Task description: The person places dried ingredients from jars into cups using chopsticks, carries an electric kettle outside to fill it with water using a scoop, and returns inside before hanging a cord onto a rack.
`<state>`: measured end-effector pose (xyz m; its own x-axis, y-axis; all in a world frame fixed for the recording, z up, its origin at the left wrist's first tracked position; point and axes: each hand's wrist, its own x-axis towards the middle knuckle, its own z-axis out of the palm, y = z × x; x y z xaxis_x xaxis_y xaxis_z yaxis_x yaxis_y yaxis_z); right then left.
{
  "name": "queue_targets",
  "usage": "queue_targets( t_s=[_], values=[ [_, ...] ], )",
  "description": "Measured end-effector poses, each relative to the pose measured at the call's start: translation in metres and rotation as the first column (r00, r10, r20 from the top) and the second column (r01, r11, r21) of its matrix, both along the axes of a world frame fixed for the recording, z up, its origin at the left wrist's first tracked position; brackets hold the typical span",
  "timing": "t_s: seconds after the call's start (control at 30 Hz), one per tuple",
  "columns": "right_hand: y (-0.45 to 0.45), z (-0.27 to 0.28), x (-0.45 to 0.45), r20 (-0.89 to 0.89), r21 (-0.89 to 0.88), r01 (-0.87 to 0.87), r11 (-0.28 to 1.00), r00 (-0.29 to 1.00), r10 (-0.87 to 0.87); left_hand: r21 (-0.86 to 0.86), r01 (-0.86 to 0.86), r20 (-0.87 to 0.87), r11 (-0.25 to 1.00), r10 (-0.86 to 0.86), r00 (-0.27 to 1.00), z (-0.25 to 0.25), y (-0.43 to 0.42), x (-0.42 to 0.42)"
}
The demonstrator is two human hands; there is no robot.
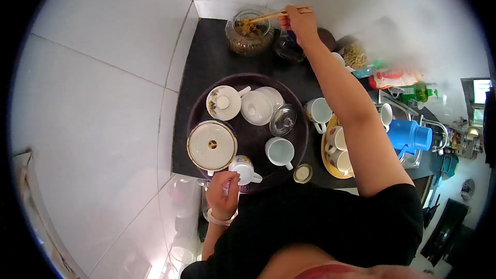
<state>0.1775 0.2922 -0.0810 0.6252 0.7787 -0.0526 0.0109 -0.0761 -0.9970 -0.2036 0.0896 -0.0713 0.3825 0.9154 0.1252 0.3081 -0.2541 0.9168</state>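
In my right hand (299, 23) is a pair of wooden chopsticks (274, 15), the fingers closed round their upper end. Their tips reach into the mouth of a round glass jar (247, 46), among yellow-brown dried bits. My left hand (222, 194), wearing a pale wristband, is closed at the near edge of a dark round tray (302, 147). Its fingertips are against a white cup (245, 172) with a coloured print; the exact grip is partly hidden. Beside that cup stands a lidded white pot (212, 145) with a gold-edged rim.
The tray also carries a lidded cup (223, 102), white lids (257, 107), a glass lid (283, 119) and an empty cup (280, 152). A dark glass jar (289, 47) stands beneath my right hand. Rightward are a mug (318, 111), a yellow tray (330, 163) of cups and a blue flask (409, 137).
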Motion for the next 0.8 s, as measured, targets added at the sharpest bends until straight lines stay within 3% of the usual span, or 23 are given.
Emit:
queue_targets(
  t_s=[0.13, 0.23, 0.33, 0.43, 0.53, 0.8],
  values=[
    [-0.007, 0.007, 0.004, -0.138, 0.071, 0.009, 0.997, 0.990, 0.001, -0.006, 0.003, 0.017, 1.000, -0.003, 1.000, -0.001, 0.000, -0.004],
    [-0.009, -0.006, -0.002, 0.018, -0.076, 0.030, 0.997, 0.999, -0.028, -0.096, -0.018, 0.042, 0.995, 0.022, 0.999, 0.002, -0.002, -0.003],
    [-0.015, -0.005, 0.006, -0.020, -0.060, -0.003, 0.998, 1.000, 0.002, -0.050, -0.004, 0.052, 0.999, 0.006, 0.999, -0.002, -0.002, -0.004],
    [-0.022, 0.007, -0.003, -0.267, 0.006, 0.198, 0.980, 0.945, -0.189, -0.054, 0.007, 0.080, 0.998, -0.003, 0.997, 0.000, -0.001, -0.006],
    [-0.027, 0.006, 0.003, -0.363, 0.042, 0.235, 0.971, 0.909, -0.205, -0.026, 0.027, 0.060, 0.999, -0.026, 0.998, 0.002, 0.001, -0.007],
    [-0.075, 0.052, -0.002, -0.537, 0.209, 0.204, 0.956, 0.841, -0.062, -0.028, 0.079, 0.093, 0.997, -0.076, 0.993, 0.006, -0.002, 0.002]
  ],
)
